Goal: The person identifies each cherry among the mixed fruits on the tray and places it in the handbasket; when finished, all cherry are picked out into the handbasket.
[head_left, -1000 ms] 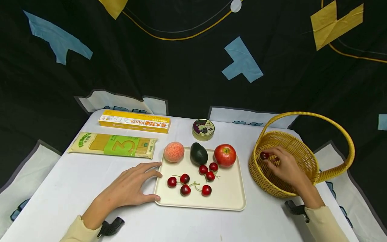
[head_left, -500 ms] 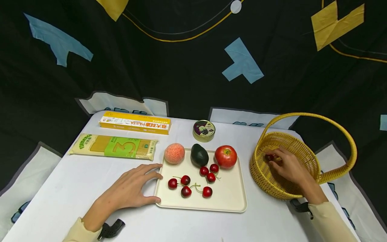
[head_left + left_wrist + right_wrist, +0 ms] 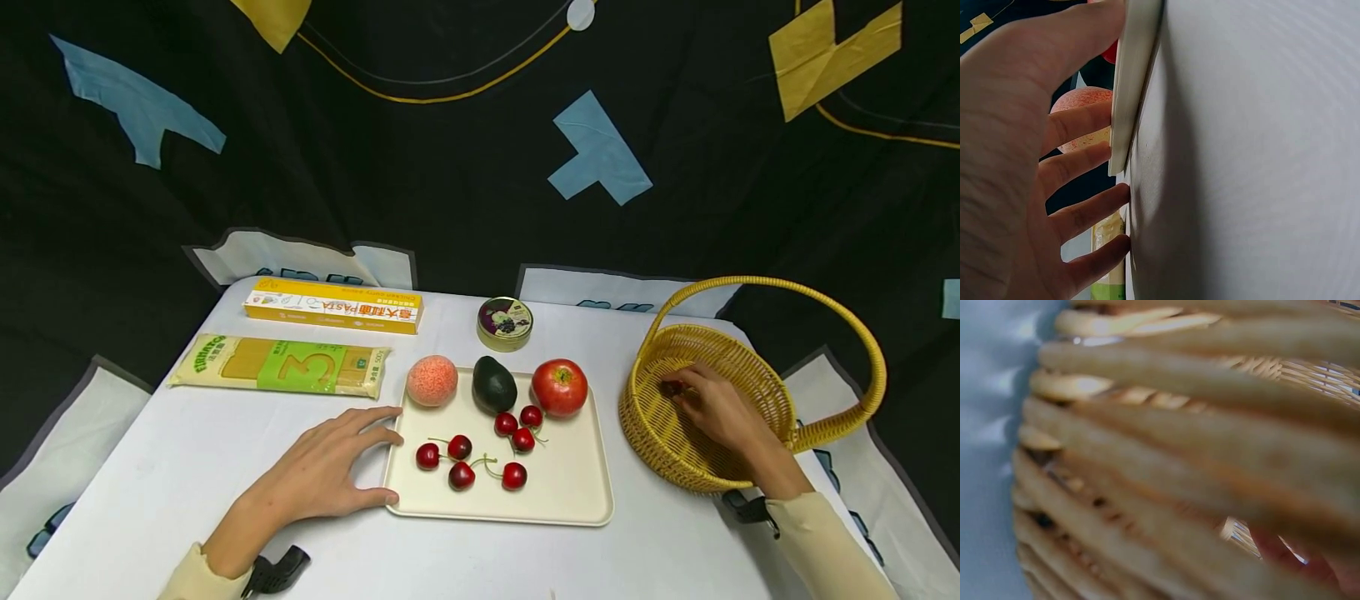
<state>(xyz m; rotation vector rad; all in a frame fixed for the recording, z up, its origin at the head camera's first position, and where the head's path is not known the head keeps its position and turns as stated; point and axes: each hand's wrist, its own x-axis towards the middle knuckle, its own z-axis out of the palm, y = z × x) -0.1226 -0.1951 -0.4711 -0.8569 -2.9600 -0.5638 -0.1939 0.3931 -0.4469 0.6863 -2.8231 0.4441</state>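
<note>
Your left hand [image 3: 330,462] nearest: fingers spread apart, tips touching the cream tray [image 3: 570,492] at its left rim. Seven cherries [image 3: 461,476] lie on the tray. Your right hand [image 3: 723,421] reaches inside the yellow basket [image 3: 651,450], fingers clamped on a dark cherry [image 3: 670,388]. Farther: peach [image 3: 432,381], avocado [image 3: 494,385], apple [image 3: 559,388] along the tray's far side. Then pasta bag [image 3: 300,365], round tin [image 3: 505,325], yellow pasta box [image 3: 333,306].

A white bench [image 3: 450,558]. A yellow pasta box [image 3: 333,306] lies by its far left corner, with a clear spaghetti packet [image 3: 281,365] just nearer, along the left edge. A round tin [image 3: 505,323] sits near the middle of the far edge, a cream rectangular tray [image 3: 570,475] lies mid-bench, and a yellow wicker basket [image 3: 660,442] stands upright toward the right edge.
</note>
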